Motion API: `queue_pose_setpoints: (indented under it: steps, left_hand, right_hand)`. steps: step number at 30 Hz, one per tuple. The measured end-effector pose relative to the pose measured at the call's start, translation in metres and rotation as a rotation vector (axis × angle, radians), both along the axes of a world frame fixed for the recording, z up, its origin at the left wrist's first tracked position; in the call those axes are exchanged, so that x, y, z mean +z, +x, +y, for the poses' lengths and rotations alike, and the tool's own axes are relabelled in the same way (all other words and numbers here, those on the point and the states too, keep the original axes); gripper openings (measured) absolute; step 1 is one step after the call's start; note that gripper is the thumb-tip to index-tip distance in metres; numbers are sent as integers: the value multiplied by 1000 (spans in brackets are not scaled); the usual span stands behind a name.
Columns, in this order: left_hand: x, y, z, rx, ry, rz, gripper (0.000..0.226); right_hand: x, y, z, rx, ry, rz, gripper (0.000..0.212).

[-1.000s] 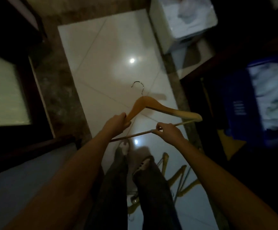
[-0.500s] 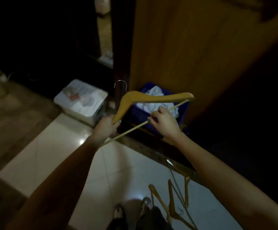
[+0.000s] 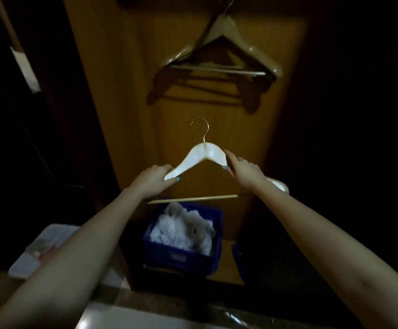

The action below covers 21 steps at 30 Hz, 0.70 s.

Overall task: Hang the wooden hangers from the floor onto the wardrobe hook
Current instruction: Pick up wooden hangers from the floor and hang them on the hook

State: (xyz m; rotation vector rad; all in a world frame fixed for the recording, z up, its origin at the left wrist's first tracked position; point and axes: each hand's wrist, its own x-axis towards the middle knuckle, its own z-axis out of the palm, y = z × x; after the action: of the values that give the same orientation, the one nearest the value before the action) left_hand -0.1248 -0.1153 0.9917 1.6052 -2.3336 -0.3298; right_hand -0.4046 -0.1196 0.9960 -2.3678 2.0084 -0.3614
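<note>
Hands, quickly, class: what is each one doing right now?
Left hand: closed on the hanger, left arm of it.
Right hand: closed on the same hanger, right arm.

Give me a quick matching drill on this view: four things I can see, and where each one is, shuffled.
Things:
1. held hanger
2. hung hangers
3. blue crate
4. white cloth

Places:
A. inside the crate
B. high on the wardrobe door
C. on the wardrobe floor, below the hands
D. gripped by the left hand and right hand

Pairs: 1-D, 2-B, 3-C, 4-A
</note>
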Motion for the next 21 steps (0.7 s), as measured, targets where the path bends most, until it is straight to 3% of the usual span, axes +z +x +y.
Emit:
queue_pose_setpoints:
  steps: [2, 7, 11, 21]
  left_hand:
    - [26, -10, -19, -27, -37, -37, 35]
    - [108, -27, -78, -83, -114, -56, 32]
    - [168, -35, -122, -85, -283, -156, 37]
    - [265, -55, -214, -15, -573, -100, 50]
  right_hand:
    - [14, -16, -13, 9, -3, 4, 58]
    - [69, -35, -47, -40, -265, 9, 50]
    - [114, -35, -80, -102, -417, -50, 37]
    - [200, -40, -153, -304, -628, -157, 32]
